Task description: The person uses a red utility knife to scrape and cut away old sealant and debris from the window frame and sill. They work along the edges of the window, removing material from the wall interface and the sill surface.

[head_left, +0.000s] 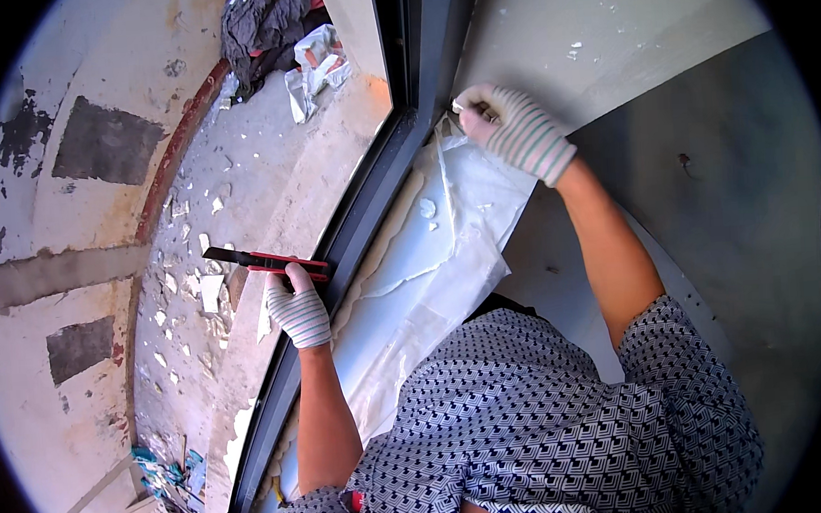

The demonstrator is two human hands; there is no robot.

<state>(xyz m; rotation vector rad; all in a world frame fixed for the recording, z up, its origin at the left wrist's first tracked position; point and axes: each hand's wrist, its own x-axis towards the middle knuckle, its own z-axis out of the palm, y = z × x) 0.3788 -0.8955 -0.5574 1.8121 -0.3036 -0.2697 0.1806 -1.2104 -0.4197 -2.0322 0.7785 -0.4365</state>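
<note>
My left hand, in a striped white knit glove, is closed around a red and black utility knife. The knife's dark tip points left, across a dark metal window frame. At the frame's far corner my right hand, gloved alike, has its fingers curled together near the wall. A small white bit shows at its fingertips, too small to name. Below that hand, white plastic film lies crumpled over a pale sill, with loose white crumbs on it.
Beyond the frame, a rough concrete ledge carries scattered white chips and a larger flake. Dark cloth and a torn white bag lie at its far end. A pale wall rises beside my right hand.
</note>
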